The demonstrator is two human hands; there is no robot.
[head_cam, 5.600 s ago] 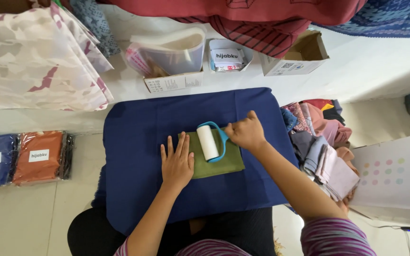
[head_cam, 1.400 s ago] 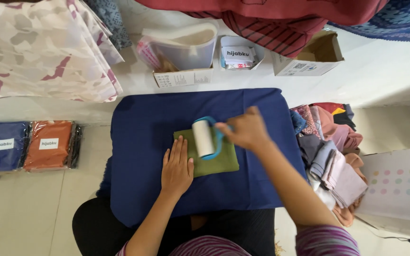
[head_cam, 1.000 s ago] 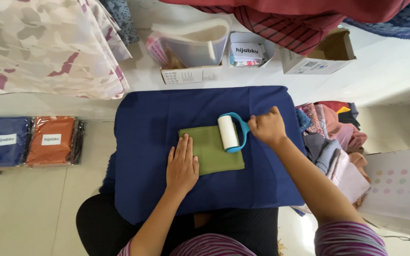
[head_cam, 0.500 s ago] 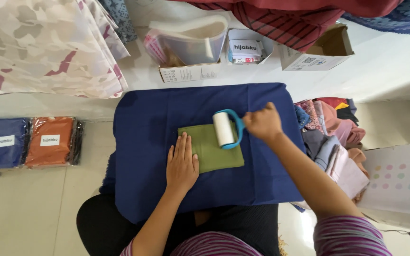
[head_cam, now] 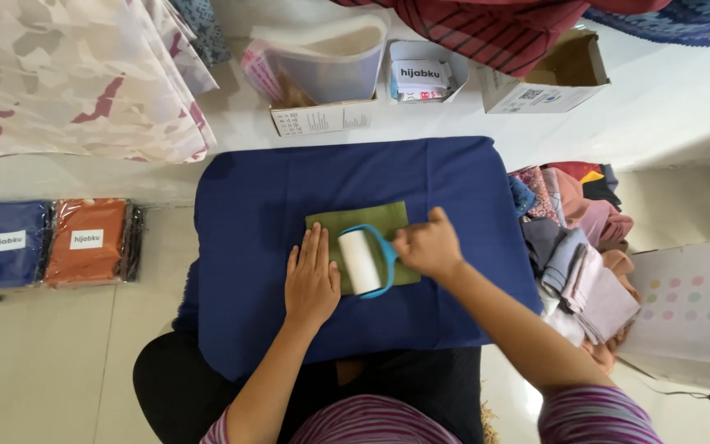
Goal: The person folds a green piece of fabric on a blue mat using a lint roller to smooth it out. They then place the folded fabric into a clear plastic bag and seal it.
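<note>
On the navy-covered lap board [head_cam: 273, 205], seen from the head camera, lies a small folded olive-green cloth [head_cam: 361, 220], flat and roughly square, near the board's middle. Across its near half sits a lint roller [head_cam: 361, 261] — a white paper drum in a turquoise frame.

From this one view, the right hand [head_cam: 427, 245] is closed around the roller's handle at the cloth's right edge, fingers curled tight. The left hand [head_cam: 312, 279] lies flat and spread, palm down, fingertips on the cloth's left edge and the heel on the navy cover, just beside the roller's drum.

By the look of it, the cloth is light, thin and soft, and would likely slide or bunch under a sticky drum unless pinned, so a flat palm at one edge suits it better than a pinch. The roller seems light and rigid; its handle is the sensible place to hold, since the drum surface is probably tacky.

Right of the board, a heap of folded cloths [head_cam: 573, 247] in pinks, greys and reds sits on the floor, with a white dotted sheet [head_cam: 692, 304] beyond it. To the left lie two wrapped packets, one navy [head_cam: 2, 245] and one orange [head_cam: 88, 240]. Beyond the board stand open cardboard boxes [head_cam: 548, 78] and a patterned fabric [head_cam: 67, 74].
</note>
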